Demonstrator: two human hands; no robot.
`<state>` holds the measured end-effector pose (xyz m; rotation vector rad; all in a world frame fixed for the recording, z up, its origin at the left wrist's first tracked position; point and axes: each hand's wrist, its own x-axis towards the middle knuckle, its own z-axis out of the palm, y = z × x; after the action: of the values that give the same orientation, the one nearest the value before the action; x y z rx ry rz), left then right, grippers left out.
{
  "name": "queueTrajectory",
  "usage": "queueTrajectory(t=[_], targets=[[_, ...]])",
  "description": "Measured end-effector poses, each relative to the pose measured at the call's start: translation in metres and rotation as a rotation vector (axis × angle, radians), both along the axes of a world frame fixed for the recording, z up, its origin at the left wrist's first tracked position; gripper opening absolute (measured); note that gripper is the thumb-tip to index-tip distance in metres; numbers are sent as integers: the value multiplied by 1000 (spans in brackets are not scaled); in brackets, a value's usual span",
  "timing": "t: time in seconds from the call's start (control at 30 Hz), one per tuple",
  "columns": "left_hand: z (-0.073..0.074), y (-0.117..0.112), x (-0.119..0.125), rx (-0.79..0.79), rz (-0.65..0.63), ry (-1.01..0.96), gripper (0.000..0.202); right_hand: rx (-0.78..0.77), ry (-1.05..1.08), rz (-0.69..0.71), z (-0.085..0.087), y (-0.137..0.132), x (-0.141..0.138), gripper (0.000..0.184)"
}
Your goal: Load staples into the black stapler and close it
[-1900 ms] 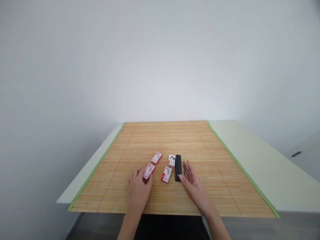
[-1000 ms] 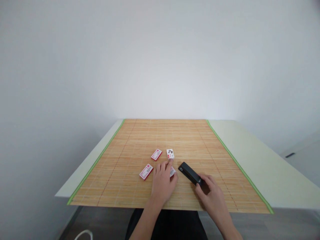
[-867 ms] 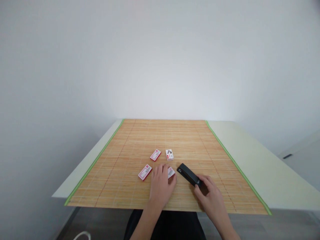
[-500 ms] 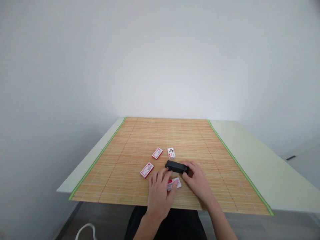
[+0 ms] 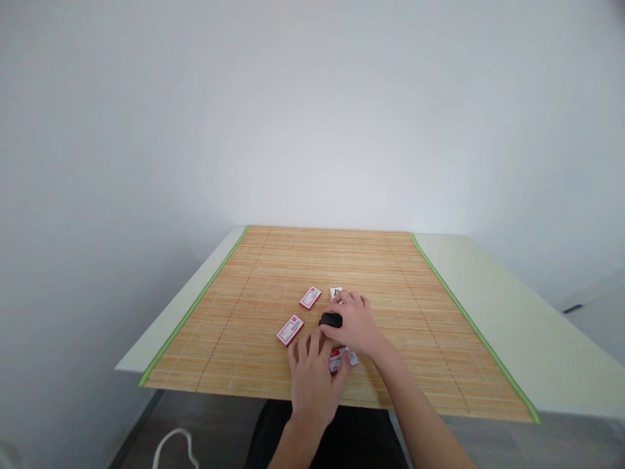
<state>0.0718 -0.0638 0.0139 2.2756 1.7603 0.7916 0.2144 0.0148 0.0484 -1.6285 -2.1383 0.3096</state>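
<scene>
My right hand (image 5: 357, 326) is closed around a black stapler (image 5: 331, 320), whose left end shows past the fingers; the rest is hidden by the hand. Nearer to me, my left hand (image 5: 312, 372) lies palm down with its fingers apart. Between its thumb and forefinger is a small red and white box (image 5: 347, 359), partly covered by the thumb; whether the thumb presses on it I cannot tell. Behind my right hand, a small white box with a dark picture (image 5: 335, 292) is partly hidden.
Two more red and white boxes lie to the left, a nearer box (image 5: 290, 330) and a farther box (image 5: 310, 298). All rest on a bamboo mat (image 5: 263, 273) with green edging, over a white table (image 5: 493, 293). A white cable (image 5: 173, 435) hangs at the lower left.
My right hand has moved left and slightly away from me along the stapler, covering most of it and part of the white box. My left hand has hardly moved.
</scene>
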Motion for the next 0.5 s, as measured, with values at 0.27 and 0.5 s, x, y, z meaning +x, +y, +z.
queueTrajectory(t=[0.27,0.5], targets=[[0,2,1,-2,1,0,45,107,92,-63,17,2,30,12],[-3,1,1,1,5,25,40,-82,-10,166,3,9,20,24]])
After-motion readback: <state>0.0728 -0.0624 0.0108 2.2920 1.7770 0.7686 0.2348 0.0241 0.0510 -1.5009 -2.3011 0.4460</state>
